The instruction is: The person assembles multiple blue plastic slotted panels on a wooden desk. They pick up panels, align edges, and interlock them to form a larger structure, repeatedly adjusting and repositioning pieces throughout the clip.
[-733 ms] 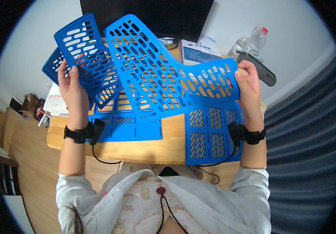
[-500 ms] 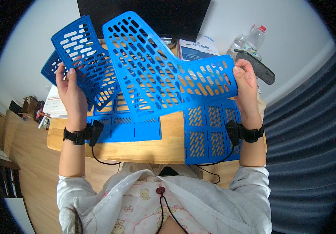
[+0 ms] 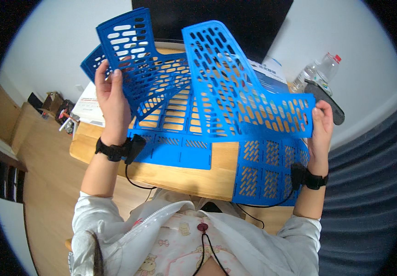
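Observation:
Between the thumb and fingers of my left hand (image 3: 111,94) are several blue perforated plastic panels (image 3: 136,60), stacked and fanned out, each with a notched, stepped outline. My right hand (image 3: 322,126) pinches the narrow end of a brighter blue perforated side panel (image 3: 235,87) of the same stepped shape. That panel is raised over the table, its wide end near the panels on the left. Below, a flat blue slotted panel (image 3: 180,156) lies on the wooden table. Another flat blue panel (image 3: 265,172) lies under my right forearm and overhangs the table's front edge.
A black monitor (image 3: 221,20) stands at the back. Books (image 3: 272,76), clear plastic bottles (image 3: 325,69) and a dark grey elongated object (image 3: 326,102) are at the far right. White boxes or books (image 3: 89,108) sit at the left edge of the wooden table (image 3: 99,145). A dark curtain (image 3: 364,184) hangs at right.
My view has shifted, so most things sit further right. The right-hand panel has swung a little away from the left-hand panels and tilted. Both hands keep their hold.

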A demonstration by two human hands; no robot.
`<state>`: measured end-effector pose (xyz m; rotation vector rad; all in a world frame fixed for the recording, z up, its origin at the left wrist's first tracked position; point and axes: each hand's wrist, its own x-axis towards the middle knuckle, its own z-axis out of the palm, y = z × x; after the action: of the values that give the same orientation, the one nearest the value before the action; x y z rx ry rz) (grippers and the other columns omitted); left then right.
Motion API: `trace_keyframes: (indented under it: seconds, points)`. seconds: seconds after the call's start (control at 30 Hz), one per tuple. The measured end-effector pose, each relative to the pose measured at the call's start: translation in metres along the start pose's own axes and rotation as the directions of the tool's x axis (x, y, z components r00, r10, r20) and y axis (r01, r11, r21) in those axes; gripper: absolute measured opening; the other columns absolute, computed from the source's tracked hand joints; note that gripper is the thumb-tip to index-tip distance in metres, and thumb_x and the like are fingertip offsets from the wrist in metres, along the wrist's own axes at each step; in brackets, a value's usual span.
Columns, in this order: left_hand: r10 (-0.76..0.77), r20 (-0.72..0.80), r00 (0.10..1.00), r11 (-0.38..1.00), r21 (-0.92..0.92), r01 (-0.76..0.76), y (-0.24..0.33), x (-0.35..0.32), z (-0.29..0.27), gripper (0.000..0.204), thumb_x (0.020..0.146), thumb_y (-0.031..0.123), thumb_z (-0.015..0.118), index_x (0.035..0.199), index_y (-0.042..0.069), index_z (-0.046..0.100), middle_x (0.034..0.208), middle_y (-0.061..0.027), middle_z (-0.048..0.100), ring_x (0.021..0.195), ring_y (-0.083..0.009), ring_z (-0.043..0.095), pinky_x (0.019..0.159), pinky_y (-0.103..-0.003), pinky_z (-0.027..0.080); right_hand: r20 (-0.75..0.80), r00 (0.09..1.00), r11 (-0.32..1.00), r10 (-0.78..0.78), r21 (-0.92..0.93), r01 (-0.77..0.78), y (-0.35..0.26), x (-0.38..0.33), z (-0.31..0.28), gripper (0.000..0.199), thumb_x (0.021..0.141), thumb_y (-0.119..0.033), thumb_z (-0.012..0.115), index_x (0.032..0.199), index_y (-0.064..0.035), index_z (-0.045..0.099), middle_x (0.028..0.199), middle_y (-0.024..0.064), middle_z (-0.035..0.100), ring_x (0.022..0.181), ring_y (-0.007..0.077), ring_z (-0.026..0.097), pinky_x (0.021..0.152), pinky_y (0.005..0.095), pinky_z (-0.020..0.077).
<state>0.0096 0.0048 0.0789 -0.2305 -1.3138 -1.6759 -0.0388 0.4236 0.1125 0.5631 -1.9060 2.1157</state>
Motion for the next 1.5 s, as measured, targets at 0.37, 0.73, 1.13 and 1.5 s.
trace_keyframes:
  seconds: [0.37,0.73,1.13,1.5]
  points:
    - [-0.041,-0.006,0.999,0.999,-0.009,0.041,0.005,-0.004,0.002,0.034,0.092,0.01,0.046,0.125,0.008,0.038,0.108,-0.0105,0.06,0.099,-0.0144,0.055,0.085,-0.027,0.043,0.031,0.999,0.999,0.026,-0.027,-0.026,-0.001,-0.013,-0.045,0.018,0.09,-0.014,0.051,0.102,-0.0094,0.039,0.08,0.004,0.055,0.056,0.005,0.047,0.043,0.0168,0.0392]
    - [-0.048,0.0,0.999,0.999,0.015,0.048,0.001,-0.005,-0.001,0.033,0.092,0.008,0.045,0.124,0.007,0.037,0.105,-0.0093,0.06,0.094,-0.0114,0.055,0.084,-0.026,0.042,0.106,0.991,0.996,0.084,0.02,-0.086,0.001,-0.019,-0.052,0.017,0.09,-0.018,0.054,0.1,-0.0105,0.042,0.08,-0.0011,0.054,0.065,0.0022,0.051,0.055,0.014,0.0429]
    - [-0.003,-0.032,0.999,0.999,0.036,0.004,0.002,-0.002,-0.007,0.031,0.092,0.009,0.046,0.122,0.008,0.039,0.108,-0.0103,0.06,0.097,-0.0128,0.055,0.086,-0.026,0.042,-0.037,0.998,0.996,0.044,-0.074,-0.047,0.005,-0.019,-0.061,0.021,0.089,-0.014,0.053,0.107,-0.0109,0.042,0.089,0.0043,0.059,0.068,0.0063,0.054,0.056,0.0171,0.0444]
    - [0.181,-0.114,0.977,0.983,-0.006,-0.183,0.036,0.014,-0.031,0.031,0.091,0.008,0.047,0.12,0.005,0.039,0.113,-0.0178,0.056,0.103,-0.0227,0.055,0.09,-0.032,0.043,-0.19,0.977,0.931,-0.096,-0.365,0.02,-0.033,-0.026,-0.095,0.018,0.09,-0.01,0.047,0.099,0.0,0.059,0.096,0.0098,0.061,0.079,0.0097,0.057,0.067,0.0197,0.0463]
